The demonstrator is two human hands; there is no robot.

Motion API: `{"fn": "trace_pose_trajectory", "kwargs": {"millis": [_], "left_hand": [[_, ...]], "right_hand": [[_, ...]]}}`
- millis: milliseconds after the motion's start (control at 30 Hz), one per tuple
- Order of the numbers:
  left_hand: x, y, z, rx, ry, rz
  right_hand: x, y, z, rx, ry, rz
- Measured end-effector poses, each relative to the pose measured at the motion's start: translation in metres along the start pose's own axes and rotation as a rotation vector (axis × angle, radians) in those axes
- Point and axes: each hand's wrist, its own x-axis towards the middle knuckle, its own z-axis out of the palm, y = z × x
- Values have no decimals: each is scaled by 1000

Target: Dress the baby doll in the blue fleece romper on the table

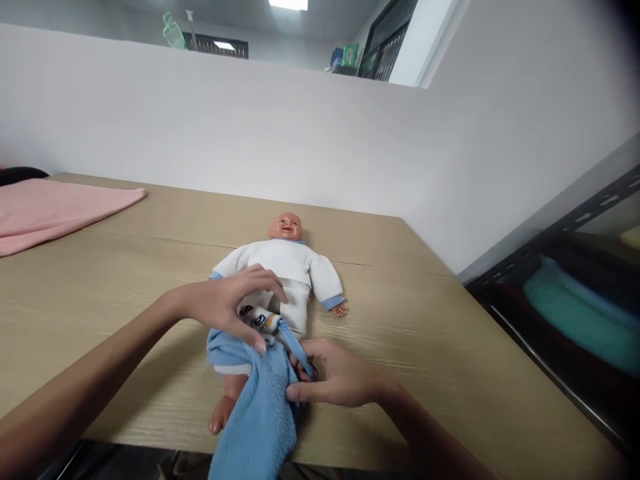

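A baby doll [290, 267] in a white top with blue cuffs lies on its back on the wooden table [125, 300], head pointing away from me. A fluffy blue garment [257, 413] covers its lower body and hangs over the table's near edge. My left hand [227, 303] rests on the doll's waist, fingers pressing the blue fabric beside a patterned patch. My right hand [333, 377] pinches the blue fabric at the doll's hip. One bare doll foot [220, 419] sticks out below the fabric.
A pink cloth [55, 210] lies at the table's far left. A white partition wall [250, 120] runs behind the table. A dark metal shelf [565, 293] with teal items stands close on the right.
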Motion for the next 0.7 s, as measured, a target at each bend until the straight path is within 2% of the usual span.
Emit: {"fn": "trace_pose_trajectory", "kwargs": {"millis": [67, 100, 200, 267, 333, 433, 533, 600, 700], "left_hand": [[20, 4, 4, -52, -166, 98], [28, 3, 7, -108, -258, 105], [40, -7, 17, -326, -476, 30], [41, -14, 22, -457, -468, -7], [39, -19, 26, -542, -369, -27], [37, -22, 32, -568, -284, -73], [37, -24, 33, -616, -322, -77], [37, -26, 32, -694, -420, -77], [35, -29, 29, -743, -620, -91]], "right_hand": [[-3, -4, 1, 22, 17, -112], [-4, -5, 0, 67, 16, -142], [-9, -4, -1, 339, -33, -74], [-10, 1, -1, 508, -113, 28], [-9, 7, 0, 561, -192, 134], [-7, 14, -2, 505, -256, 279], [-11, 18, -5, 454, -257, 291], [-16, 18, -6, 472, -183, 229], [-22, 17, -7, 568, 80, 182]]}}
